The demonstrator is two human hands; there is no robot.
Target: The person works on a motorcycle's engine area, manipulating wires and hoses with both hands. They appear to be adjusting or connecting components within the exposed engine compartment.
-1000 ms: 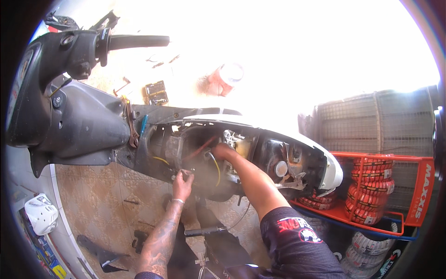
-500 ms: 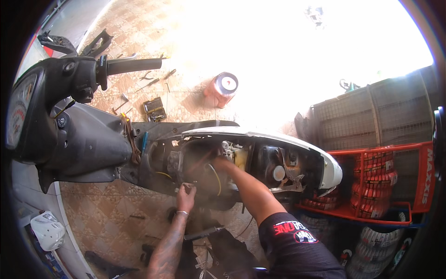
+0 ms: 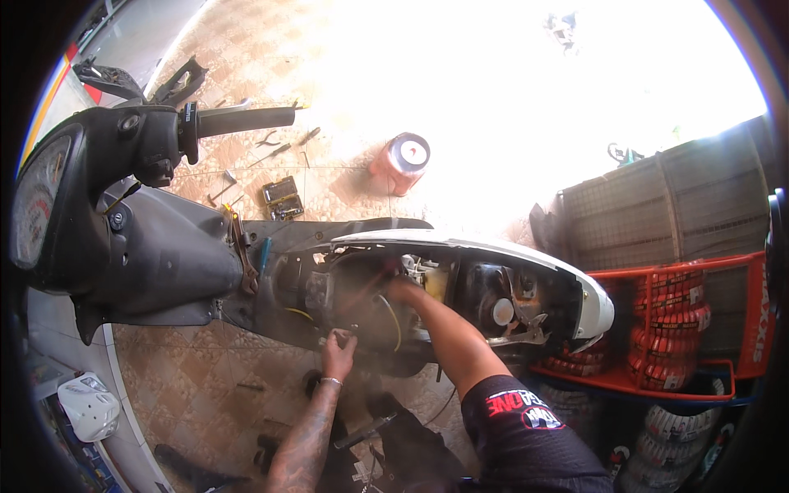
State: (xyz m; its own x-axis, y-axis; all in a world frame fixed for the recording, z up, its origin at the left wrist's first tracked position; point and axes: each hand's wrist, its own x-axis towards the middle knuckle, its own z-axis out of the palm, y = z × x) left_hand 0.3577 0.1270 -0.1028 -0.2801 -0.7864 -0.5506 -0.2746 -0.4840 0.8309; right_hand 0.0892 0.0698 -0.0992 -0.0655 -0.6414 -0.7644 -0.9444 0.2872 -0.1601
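Only the person's head seems to have shifted since half a second ago; the scooter [image 3: 319, 289] sits slightly further right in view, and both hands keep their places against it. It stands across the tiled floor [image 3: 193, 361], middle uncovered, and looks heavy, best steadied by its frame. Its white tail panel [image 3: 599, 309] is probably thin, brittle plastic; the yellow tube [image 3: 396, 319] looks soft, better taken near its end without kinking. Grime may make everything in there slippery.

Right hand [image 3: 402, 289] reaches deep inside, fingers hidden, so I can't tell its grip. Left hand [image 3: 338, 352] bunches its fingers by the near edge; whether they pinch something small, I can't tell.

Further out, an adjustable wrench [image 3: 248, 281] lies forward of the opening, and a tool case [image 3: 283, 198] sits beyond.
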